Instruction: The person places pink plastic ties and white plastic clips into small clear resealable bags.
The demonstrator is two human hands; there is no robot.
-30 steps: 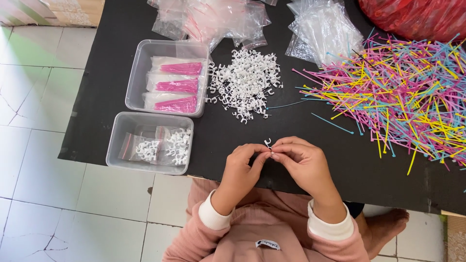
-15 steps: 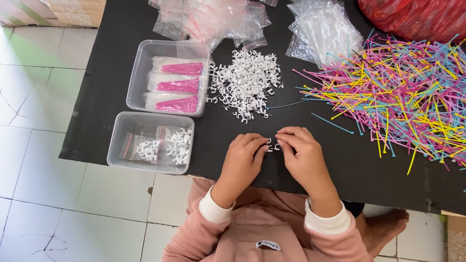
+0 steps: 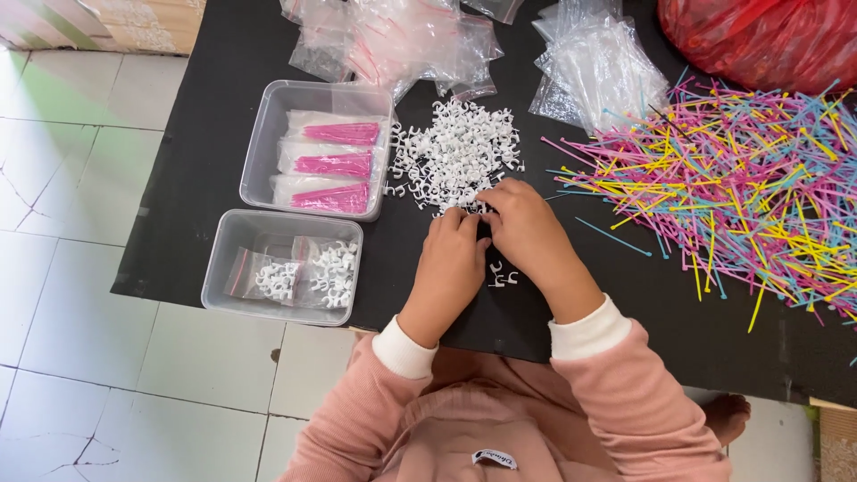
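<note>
Both hands, left hand (image 3: 451,259) and right hand (image 3: 527,232), curl at the edge of the white clip pile (image 3: 460,152), fingers pinching small clips; a few lie loose below.

A low table (image 3: 205,143) with a black matte top fills most of the view, from about 10 o'clock across to 4 o'clock, and its near edge runs along the bottom toward 5 o'clock. The floor (image 3: 80,357) at 7 to 9 o'clock is made of pale square tiles with grey joints, and several tiles show thin cracks. At 11 o'clock a cardboard box (image 3: 116,22) stands on the floor just beside the table, and soft daylight lies evenly over everything, with a light greenish tint on the tiles near that box.
</note>
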